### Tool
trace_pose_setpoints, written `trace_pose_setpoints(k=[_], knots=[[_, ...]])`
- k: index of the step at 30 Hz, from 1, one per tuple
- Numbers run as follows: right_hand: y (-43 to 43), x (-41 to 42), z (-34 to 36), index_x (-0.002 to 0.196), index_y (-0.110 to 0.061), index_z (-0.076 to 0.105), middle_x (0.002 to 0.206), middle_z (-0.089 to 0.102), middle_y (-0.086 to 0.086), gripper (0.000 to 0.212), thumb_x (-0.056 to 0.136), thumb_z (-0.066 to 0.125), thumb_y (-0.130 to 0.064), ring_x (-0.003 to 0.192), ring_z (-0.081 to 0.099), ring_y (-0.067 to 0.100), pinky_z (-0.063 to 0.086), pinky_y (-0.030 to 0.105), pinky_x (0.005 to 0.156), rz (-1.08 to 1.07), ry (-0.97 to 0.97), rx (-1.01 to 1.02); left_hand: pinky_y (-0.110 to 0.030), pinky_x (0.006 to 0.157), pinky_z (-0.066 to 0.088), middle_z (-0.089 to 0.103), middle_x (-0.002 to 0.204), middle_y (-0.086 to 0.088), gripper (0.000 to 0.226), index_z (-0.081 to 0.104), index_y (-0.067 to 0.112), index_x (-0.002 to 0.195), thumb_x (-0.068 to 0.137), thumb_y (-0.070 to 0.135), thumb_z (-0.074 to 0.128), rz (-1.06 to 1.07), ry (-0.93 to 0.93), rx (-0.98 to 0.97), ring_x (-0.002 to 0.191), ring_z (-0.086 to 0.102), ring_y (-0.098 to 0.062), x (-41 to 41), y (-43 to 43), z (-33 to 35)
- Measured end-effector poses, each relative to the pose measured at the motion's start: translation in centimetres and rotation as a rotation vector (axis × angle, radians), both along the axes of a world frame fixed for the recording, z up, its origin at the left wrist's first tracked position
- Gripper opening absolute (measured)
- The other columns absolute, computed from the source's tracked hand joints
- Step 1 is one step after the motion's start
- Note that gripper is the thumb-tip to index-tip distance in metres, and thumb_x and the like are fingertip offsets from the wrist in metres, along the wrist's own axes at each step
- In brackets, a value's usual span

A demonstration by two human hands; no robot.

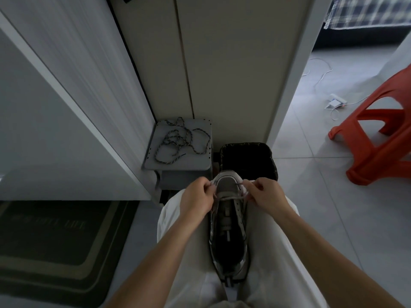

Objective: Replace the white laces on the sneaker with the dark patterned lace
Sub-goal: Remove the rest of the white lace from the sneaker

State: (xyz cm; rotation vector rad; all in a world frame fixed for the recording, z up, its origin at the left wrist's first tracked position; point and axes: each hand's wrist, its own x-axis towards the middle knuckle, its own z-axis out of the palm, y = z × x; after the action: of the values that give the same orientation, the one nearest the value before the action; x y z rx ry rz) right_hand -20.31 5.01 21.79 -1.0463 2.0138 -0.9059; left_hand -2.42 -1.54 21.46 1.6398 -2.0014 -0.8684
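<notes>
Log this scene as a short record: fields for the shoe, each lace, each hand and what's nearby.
sneaker: lies between the person's thighs, toe pointing away
white lace: one span crosses the sneaker near the toe
dark patterned lace: loose tangle on the grey stool, untouched
left hand: pinches the white lace at the sneaker's left edge
right hand: pinches the white lace at the right edge
nearby: black bin beyond the toe, orange stool to the right

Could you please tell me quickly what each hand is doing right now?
Left hand: pinches the white lace at the sneaker.
Right hand: pinches the same lace on the other side.
</notes>
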Motion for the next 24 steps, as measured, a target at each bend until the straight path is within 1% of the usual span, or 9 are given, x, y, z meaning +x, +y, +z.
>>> trace_pose_setpoints(k=[2, 4, 7, 9, 11, 15, 18, 21, 24], knots=[[0.1, 0.2, 0.3, 0.062, -0.02, 0.056, 0.055, 0.061, -0.003, 0.036, 0.082, 0.063, -0.05, 0.049, 0.053, 0.007, 0.039, 0.02, 0.048, 0.06, 0.13, 0.017, -0.034, 0.059, 0.047, 0.065, 0.068, 0.004, 0.025, 0.056, 0.012, 0.077, 0.094, 0.03, 0.052, 0.02, 0.077, -0.019, 0.064, 0.061, -0.016, -0.2, -0.5, 0.8], [0.4, 0.6, 0.6, 0.069, -0.027, 0.059, 0.06, 0.059, -0.009, 0.022, 0.081, 0.066, -0.044, 0.055, 0.052, 0.002, 0.035, 0.014, 0.049, 0.14, 0.16, -0.023, -0.035, 0.064, 0.054, 0.069, 0.074, 0.002, 0.024, 0.057, 0.014, 0.08, 0.096, 0.03, 0.05, 0.076, 0.216, 0.022, 0.069, 0.066, -0.017, -0.2, -1.6, 2.1], [0.9, 1.0, 1.0, 0.082, -0.033, 0.062, 0.072, 0.063, -0.013, 0.008, 0.081, 0.069, -0.037, 0.067, 0.057, -0.002, 0.037, 0.008, 0.052, 0.249, 0.157, -0.038, -0.032, 0.058, 0.056, 0.068, 0.075, 0.002, 0.016, 0.058, 0.018, 0.085, 0.096, 0.026, 0.05, 0.244, 0.468, 0.097, 0.069, 0.069, -0.018, 0.9, -3.7, 4.6], [0.9, 1.4, 1.2, 0.082, -0.034, 0.063, 0.075, 0.064, -0.014, 0.006, 0.081, 0.068, -0.034, 0.07, 0.058, -0.002, 0.039, 0.008, 0.055, 0.257, 0.161, -0.053, -0.028, 0.054, 0.054, 0.069, 0.077, 0.0, 0.014, 0.059, 0.015, 0.09, 0.096, 0.024, 0.05, 0.337, 0.632, 0.114, 0.068, 0.069, -0.015, 1.9, -4.8, 6.3], [0.5, 2.0, 1.4, 0.081, -0.032, 0.067, 0.073, 0.064, -0.015, 0.001, 0.082, 0.068, -0.031, 0.07, 0.058, -0.002, 0.04, 0.012, 0.059, 0.274, 0.186, -0.089, -0.026, 0.052, 0.054, 0.069, 0.074, 0.002, 0.012, 0.059, 0.017, 0.087, 0.096, 0.022, 0.052, 0.331, 0.717, 0.133, 0.065, 0.069, -0.012, 2.5, -5.4, 7.4], [-1.1, 4.3, 2.0, 0.078, -0.02, 0.068, 0.068, 0.059, -0.004, 0.011, 0.081, 0.067, -0.031, 0.064, 0.056, 0.011, 0.048, 0.028, 0.061, 0.464, 0.325, -0.125, -0.026, 0.052, 0.055, 0.071, 0.073, 0.0, 0.013, 0.062, 0.012, 0.091, 0.093, 0.024, 0.058, 0.207, 0.682, 0.23, 0.066, 0.07, -0.014, 2.2, -4.6, 8.3], [-2.3, 5.7, 2.1, 0.086, -0.021, 0.071, 0.085, 0.063, -0.002, 0.014, 0.083, 0.063, -0.032, 0.081, 0.059, 0.017, 0.05, 0.033, 0.072, 0.524, 0.482, -0.086, -0.03, 0.059, 0.056, 0.072, 0.079, -0.002, 0.018, 0.063, 0.011, 0.094, 0.094, 0.028, 0.056, 0.2, 0.686, 0.297, 0.069, 0.069, -0.016, 1.7, -3.6, 7.9], [-3.5, 5.6, 2.8, 0.085, -0.016, 0.072, 0.092, 0.066, 0.002, 0.014, 0.082, 0.064, -0.027, 0.087, 0.061, 0.022, 0.05, 0.035, 0.075, 0.447, 0.38, -0.077, -0.03, 0.065, 0.054, 0.069, 0.087, -0.002, 0.024, 0.063, 0.014, 0.094, 0.096, 0.033, 0.049, 0.187, 0.557, 0.394, 0.075, 0.066, -0.014, 1.5, -2.1, 6.1], [-5.0, 4.8, 4.4, 0.076, -0.013, 0.07, 0.073, 0.063, -0.001, 0.015, 0.082, 0.068, -0.026, 0.069, 0.059, 0.013, 0.046, 0.029, 0.062, 0.322, 0.263, -0.121, -0.024, 0.061, 0.048, 0.067, 0.084, -0.001, 0.016, 0.067, 0.015, 0.089, 0.095, 0.02, 0.053, 0.023, 0.405, 0.404, 0.07, 0.061, -0.005, 1.7, -0.5, 3.6]])
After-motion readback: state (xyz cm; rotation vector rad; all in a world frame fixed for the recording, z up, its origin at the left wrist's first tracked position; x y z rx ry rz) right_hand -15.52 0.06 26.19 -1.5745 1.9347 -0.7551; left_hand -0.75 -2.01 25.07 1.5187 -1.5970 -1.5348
